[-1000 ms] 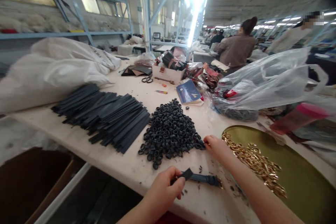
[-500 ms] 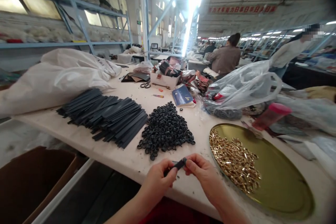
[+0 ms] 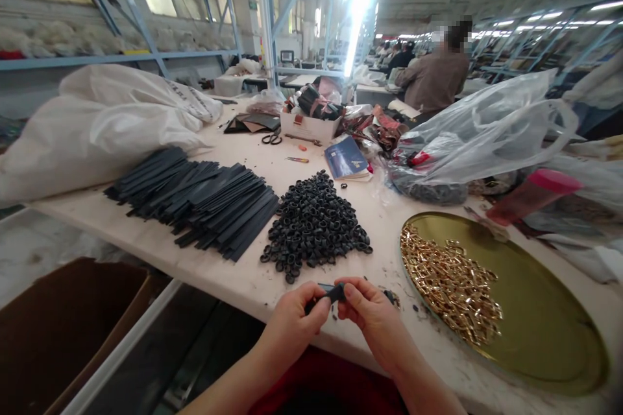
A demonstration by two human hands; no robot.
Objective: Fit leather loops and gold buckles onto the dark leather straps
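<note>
Both hands meet at the table's near edge around a short dark strap [image 3: 333, 294]. My left hand [image 3: 296, 311] is closed on its left part, thumb on top. My right hand [image 3: 363, 303] pinches the strap's right end between thumb and fingertips. Just beyond lies a heap of small black loops [image 3: 316, 227]. To its left, a pile of flat dark strips [image 3: 195, 201] is spread out. On the right, a round gold tray [image 3: 545, 311] bears many shiny gold metal clasps [image 3: 450, 285]. By my right wrist, a small dark-and-gold piece [image 3: 390, 298] rests partly hidden.
A large white sack [image 3: 107, 123] lies at the back left. Scissors [image 3: 272, 137], a blue booklet [image 3: 346, 159] and a white box [image 3: 307, 128] stand farther back. Plastic bags [image 3: 477, 142] and a pink-lidded container [image 3: 533, 194] are at the right. A person [image 3: 438, 74] is in the background.
My view has shifted, so the scene sits higher in the picture. My right fingers have closed further over the strap's end. The small dark-and-gold piece now shows beside my right hand.
</note>
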